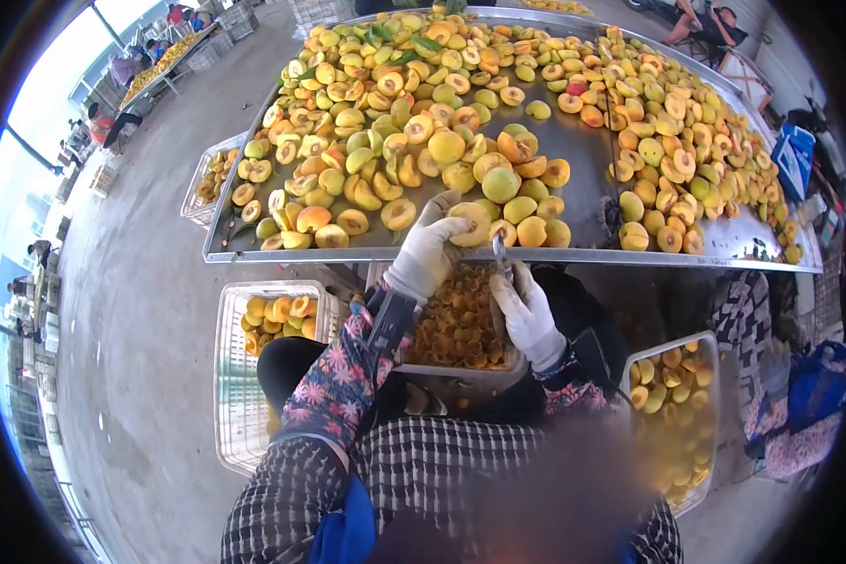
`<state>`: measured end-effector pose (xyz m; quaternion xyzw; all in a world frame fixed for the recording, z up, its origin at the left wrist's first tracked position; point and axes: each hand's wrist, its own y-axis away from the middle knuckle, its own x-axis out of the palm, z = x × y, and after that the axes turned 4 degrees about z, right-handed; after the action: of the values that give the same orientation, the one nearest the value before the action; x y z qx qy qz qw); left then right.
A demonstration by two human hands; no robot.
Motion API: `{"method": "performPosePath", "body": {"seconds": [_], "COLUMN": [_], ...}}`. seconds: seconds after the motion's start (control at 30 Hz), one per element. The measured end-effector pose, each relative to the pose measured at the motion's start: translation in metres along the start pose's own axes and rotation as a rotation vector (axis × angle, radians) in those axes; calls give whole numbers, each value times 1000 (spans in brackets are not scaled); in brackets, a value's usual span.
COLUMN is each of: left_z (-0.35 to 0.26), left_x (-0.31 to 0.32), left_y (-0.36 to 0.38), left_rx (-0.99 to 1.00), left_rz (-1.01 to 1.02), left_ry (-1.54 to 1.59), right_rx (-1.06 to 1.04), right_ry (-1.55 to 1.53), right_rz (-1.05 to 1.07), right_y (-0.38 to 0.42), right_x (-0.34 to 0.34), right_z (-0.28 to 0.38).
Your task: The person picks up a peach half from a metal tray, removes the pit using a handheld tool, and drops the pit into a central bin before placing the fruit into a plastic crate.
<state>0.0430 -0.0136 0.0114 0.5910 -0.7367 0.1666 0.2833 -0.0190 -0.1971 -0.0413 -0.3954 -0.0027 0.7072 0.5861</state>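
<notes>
My left hand (427, 252), in a white glove, has its fingers closed around a yellow peach half (470, 226) at the table's front edge. In my right hand (528, 315), also gloved, is a small metal pitting tool (500, 252), its tip pointing up close beside the peach half. Many cut peaches (385, 132) lie heaped on the metal table (573, 160) just beyond both hands. Below my hands, a crate (470, 370) holds a pile of brown peach pits (456, 324).
A white crate (240, 376) of peach halves stands at my left, and another crate (714, 414) at my right. Further left, one more crate (197, 202) sits beside the table. People work at a distant table (164, 70); a blue bag (818, 385) lies far right.
</notes>
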Motion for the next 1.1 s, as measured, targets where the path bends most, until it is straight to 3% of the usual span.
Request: {"method": "performPosePath", "body": {"seconds": [0.03, 0.13, 0.3, 0.5, 0.63, 0.73, 0.83, 1.03, 1.1], "left_z": [-5, 3, -9, 14, 11, 11, 10, 11, 20], "left_x": [13, 6, 17, 15, 29, 32, 29, 27, 22], "left_y": [9, 17, 30, 25, 37, 42, 47, 49, 47], "left_rx": [-28, -59, -180, -10, 8, 5, -6, 26, 36], "left_rz": [49, 135, 77, -32, -167, -185, -164, -201, -250], "left_ry": [192, 315, 522, 348, 267, 259, 175, 15, 54], "right_rx": [-410, 227, 126, 176, 241, 285, 156, 140, 152], "right_ry": [383, -209, 36, 55, -24, 88, 77, -125, 58], "right_rz": [-157, 92, 122, 142, 171, 293, 312, 239, 386], "right_y": [-9, -28, -26, -27, -22, -22, -20, -9, -14], "right_x": [-2, -17, -17, -10, 2, -6, -9, 5, -5], "right_z": [4, 46, 47, 59, 55, 57, 47, 40, 37]}}
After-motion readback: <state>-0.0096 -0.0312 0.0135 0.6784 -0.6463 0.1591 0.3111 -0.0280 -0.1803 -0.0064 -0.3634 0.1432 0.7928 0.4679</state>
